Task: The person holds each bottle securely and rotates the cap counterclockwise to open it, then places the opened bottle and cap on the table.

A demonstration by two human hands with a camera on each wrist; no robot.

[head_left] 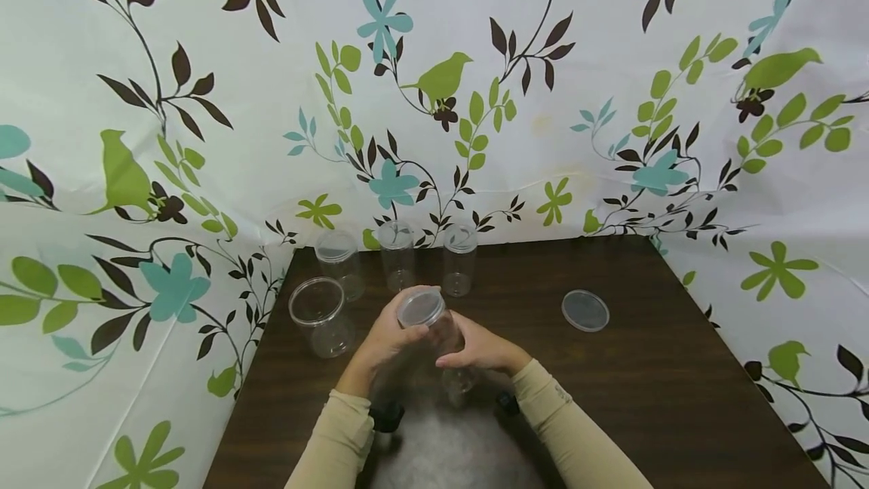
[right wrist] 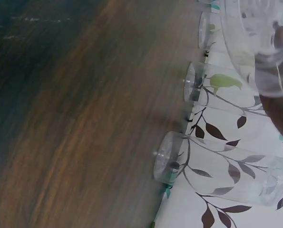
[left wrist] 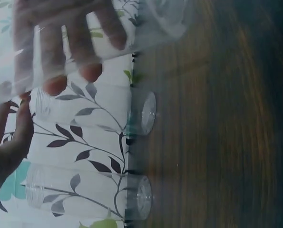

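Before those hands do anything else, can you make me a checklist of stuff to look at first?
1. Held jar gripped: ok, the left hand and right hand both hold it.
2. Top lid of that jar screwed tight: cannot tell, it sits on top but tightness doesn't show.
3. Jar at the left covered: not ok, its top is open.
4. Loose lid easy to find: ok, it lies on the table, toward the right.
5. Three back jars standing: ok, all upright.
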